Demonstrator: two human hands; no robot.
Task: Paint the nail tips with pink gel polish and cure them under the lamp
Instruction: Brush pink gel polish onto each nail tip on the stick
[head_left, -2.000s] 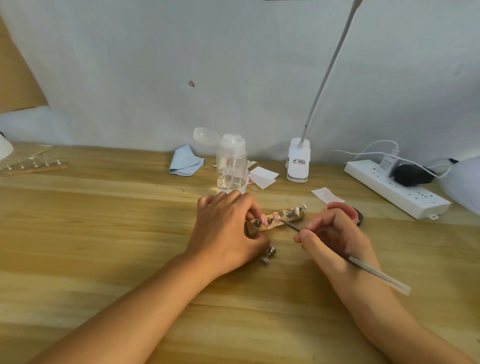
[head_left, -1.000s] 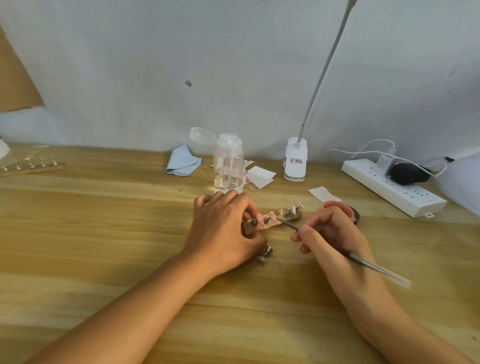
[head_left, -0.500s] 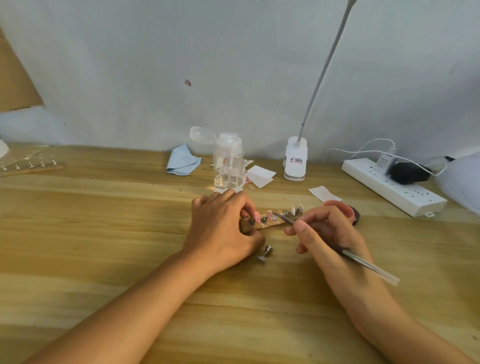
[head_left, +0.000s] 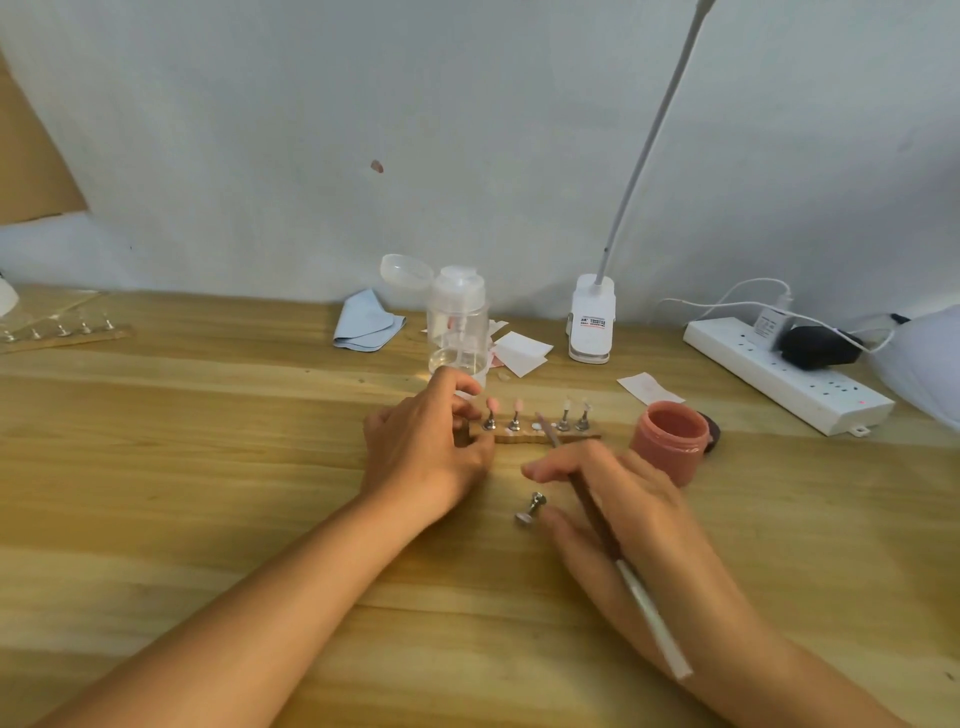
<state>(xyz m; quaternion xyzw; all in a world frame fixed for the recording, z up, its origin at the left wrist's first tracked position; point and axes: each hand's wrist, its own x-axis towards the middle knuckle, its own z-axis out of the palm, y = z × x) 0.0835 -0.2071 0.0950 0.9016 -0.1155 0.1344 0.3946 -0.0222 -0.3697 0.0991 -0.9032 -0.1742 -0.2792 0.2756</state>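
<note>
A wooden holder strip (head_left: 524, 438) lies on the table with small metal stands on it. Two stands carry pink nail tips (head_left: 491, 405), two carry clear tips (head_left: 567, 404), and one spot between them is bare. My left hand (head_left: 423, 460) grips the strip's left end. My right hand (head_left: 626, 512) holds the brush (head_left: 592, 512) across its fingers, bristles over the strip. Its fingertips lie beside a loose metal stand (head_left: 531, 508) on its side. The open pink gel jar (head_left: 672, 441) stands just right of the strip.
A pump bottle (head_left: 458, 327), blue cloth (head_left: 366, 322) and paper wipes (head_left: 521, 349) sit behind the strip. A white gooseneck lamp (head_left: 590, 322) stands at the back, a power strip (head_left: 789, 374) to its right. Another strip with stands (head_left: 62, 332) lies far left.
The strip went from tilted in my left hand to flat on the table. My right hand drew the brush off the tips and dropped toward the loose stand, uncovering the jar.
</note>
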